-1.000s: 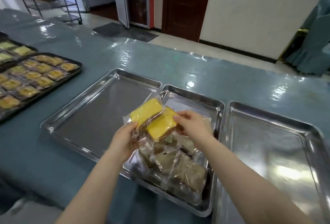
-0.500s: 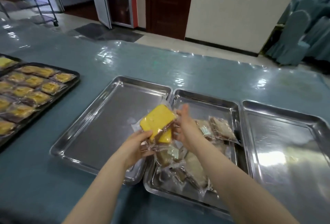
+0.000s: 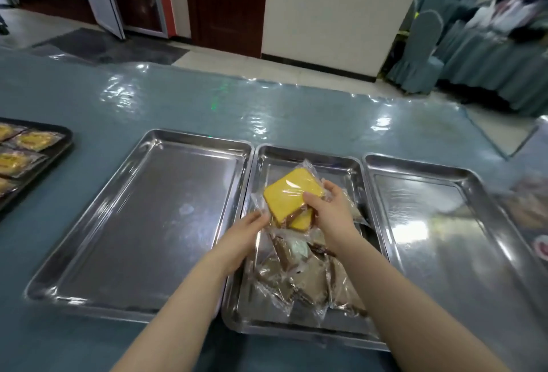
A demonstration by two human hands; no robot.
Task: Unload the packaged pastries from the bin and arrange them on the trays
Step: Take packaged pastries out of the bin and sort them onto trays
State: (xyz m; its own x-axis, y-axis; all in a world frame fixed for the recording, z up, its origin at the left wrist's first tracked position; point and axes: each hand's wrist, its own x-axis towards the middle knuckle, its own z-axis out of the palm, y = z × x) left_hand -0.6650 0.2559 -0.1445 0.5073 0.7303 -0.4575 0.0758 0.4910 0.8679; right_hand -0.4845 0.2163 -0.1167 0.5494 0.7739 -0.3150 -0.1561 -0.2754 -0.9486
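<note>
— Where are the hands relative to the middle tray (image 3: 308,153)?

— Both are above it. The right hand (image 3: 333,208) is clamped on two yellow wrapped pastries (image 3: 292,193), fingers curled over their right edge, one pastry stacked on the other. The left hand (image 3: 244,232) is at the left corner of the same wrappers, fingertips touching the plastic; whether it truly pinches it I cannot tell.

— And the rest of the pastries?

— A heap of brown packaged pastries (image 3: 302,276) lies in the middle tray's near half, beneath the forearms.

— What flanks that tray?

— A steel tray (image 3: 98,223) just to its left and another steel tray (image 3: 444,238) just to its right, rims almost touching it. Further left of the middle tray, well apart, a dark tray (image 3: 63,141) holds rows of yellow packaged pastries (image 3: 35,140). All stand on the blue-green table (image 3: 178,98).
</note>
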